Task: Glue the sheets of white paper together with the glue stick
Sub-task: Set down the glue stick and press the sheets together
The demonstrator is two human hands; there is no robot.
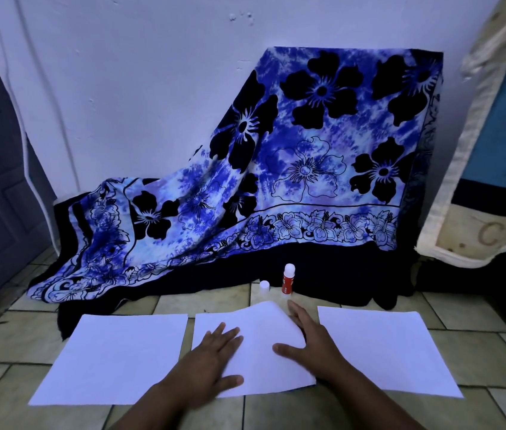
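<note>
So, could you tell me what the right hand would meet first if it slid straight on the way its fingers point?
Probably the glue stick, standing just beyond the right hand; depth is hard to judge.

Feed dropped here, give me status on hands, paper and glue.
Left hand flat on middle sheet; right hand at its lifted right edge. Glue stick upright behind, untouched. Nothing in the way.

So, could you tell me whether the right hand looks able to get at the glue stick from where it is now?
Probably yes. The right hand rests on the middle sheet's lifted right edge, and the glue stick stands upright just beyond its fingertips on bare tile, with only a small white cap off to the side.
</note>
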